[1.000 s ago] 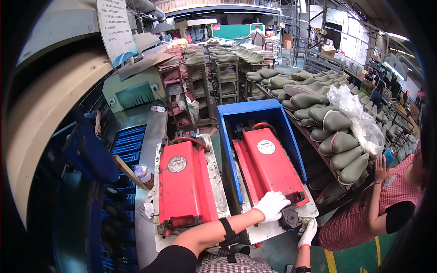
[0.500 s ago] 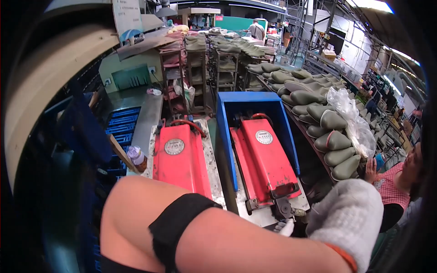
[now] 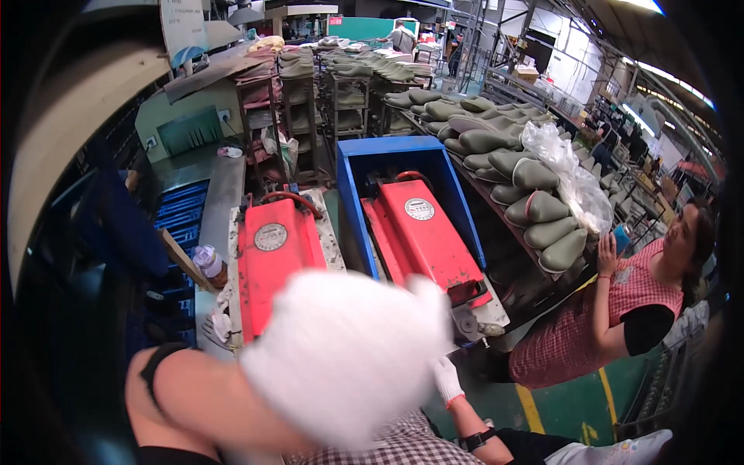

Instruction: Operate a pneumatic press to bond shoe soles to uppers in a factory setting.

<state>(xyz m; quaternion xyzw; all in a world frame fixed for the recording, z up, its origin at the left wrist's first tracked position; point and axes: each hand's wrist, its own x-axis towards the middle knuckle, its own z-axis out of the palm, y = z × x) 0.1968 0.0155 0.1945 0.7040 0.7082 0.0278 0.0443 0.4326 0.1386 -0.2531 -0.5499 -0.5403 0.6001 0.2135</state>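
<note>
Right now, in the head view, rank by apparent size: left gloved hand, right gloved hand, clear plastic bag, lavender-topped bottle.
1. Left gloved hand, enlarged by nearness
2. Clear plastic bag
3. Lavender-topped bottle and right gloved hand: too alike to rank

Sign [image 3: 184, 27], labels [image 3: 419, 208] — none legible

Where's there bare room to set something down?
Bare: the metal strip between blue slats and left red machine, beyond the bottle; green floor between right hand and yellow stripe. Crowded: right of the blue housing, heaped olive shoes and plastic bag. Blurred left hand mostly hides left red machine's near end.
</note>
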